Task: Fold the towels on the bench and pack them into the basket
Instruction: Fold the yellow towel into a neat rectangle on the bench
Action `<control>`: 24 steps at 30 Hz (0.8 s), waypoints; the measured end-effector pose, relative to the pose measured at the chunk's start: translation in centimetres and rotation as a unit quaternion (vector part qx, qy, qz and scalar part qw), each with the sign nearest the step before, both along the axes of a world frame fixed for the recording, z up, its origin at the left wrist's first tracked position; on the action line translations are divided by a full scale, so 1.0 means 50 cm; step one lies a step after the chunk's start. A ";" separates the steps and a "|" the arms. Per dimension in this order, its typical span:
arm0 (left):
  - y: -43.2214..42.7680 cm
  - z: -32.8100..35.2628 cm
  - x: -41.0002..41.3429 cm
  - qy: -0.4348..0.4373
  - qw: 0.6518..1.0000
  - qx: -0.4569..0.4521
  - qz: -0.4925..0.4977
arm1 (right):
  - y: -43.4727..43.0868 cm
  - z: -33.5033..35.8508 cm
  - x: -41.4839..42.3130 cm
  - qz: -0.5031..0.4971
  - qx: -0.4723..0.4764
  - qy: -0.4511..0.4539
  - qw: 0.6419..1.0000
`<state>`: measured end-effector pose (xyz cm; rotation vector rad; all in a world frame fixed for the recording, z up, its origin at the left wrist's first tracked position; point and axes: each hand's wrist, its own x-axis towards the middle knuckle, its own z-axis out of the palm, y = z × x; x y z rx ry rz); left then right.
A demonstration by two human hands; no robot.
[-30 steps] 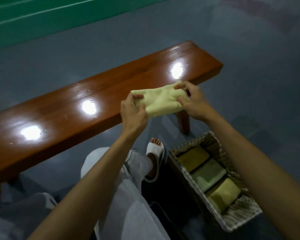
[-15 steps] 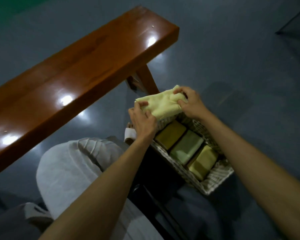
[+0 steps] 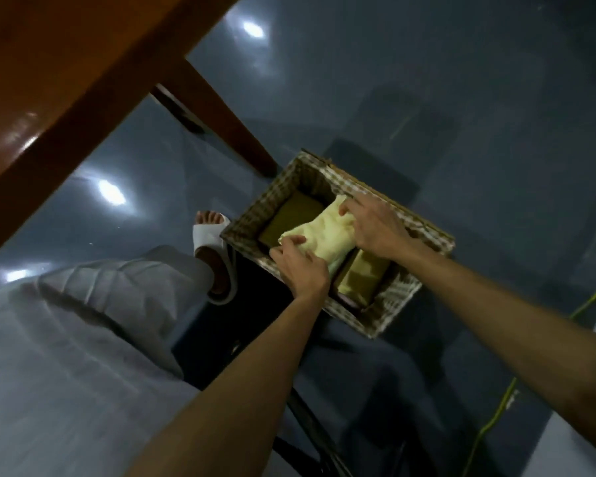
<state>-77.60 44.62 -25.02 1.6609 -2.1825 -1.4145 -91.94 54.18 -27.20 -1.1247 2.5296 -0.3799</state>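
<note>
A folded pale yellow towel [image 3: 324, 241], gripped at its ends by the left hand [image 3: 300, 266] and right hand [image 3: 375, 228], sits aslant at centre frame in the mouth of the check-lined basket [image 3: 262, 197], between a folded dark olive towel [image 3: 296, 215] to its upper left and a yellow-olive towel [image 3: 362, 277] to its lower right, with the glossy brown bench [image 3: 49, 80] filling the upper left.

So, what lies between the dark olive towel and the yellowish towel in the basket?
The pale yellow towel, held by the left hand and right hand, in the head view.

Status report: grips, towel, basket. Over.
Left grip and right grip both pinch folded pale-yellow cloth towel. Towel inside checked woven basket, above olive folded towels. Nothing in the way.
</note>
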 end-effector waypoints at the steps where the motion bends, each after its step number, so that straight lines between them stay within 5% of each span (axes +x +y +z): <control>1: 0.016 -0.009 -0.002 -0.016 1.000 0.010 0.002 | 0.017 -0.012 0.007 0.006 0.016 0.007 1.000; 15: 0.178 -0.145 -0.040 -0.117 0.984 0.126 0.050 | 0.084 -0.119 -0.003 0.012 0.224 -0.014 0.975; 19: 0.182 -0.175 -0.041 -0.145 0.968 0.205 -0.018 | 0.094 -0.151 -0.002 0.013 0.252 0.006 0.968; 24: 0.167 -0.189 -0.041 -0.225 0.904 0.323 -0.168 | 0.096 -0.187 0.000 0.004 0.276 -0.011 0.961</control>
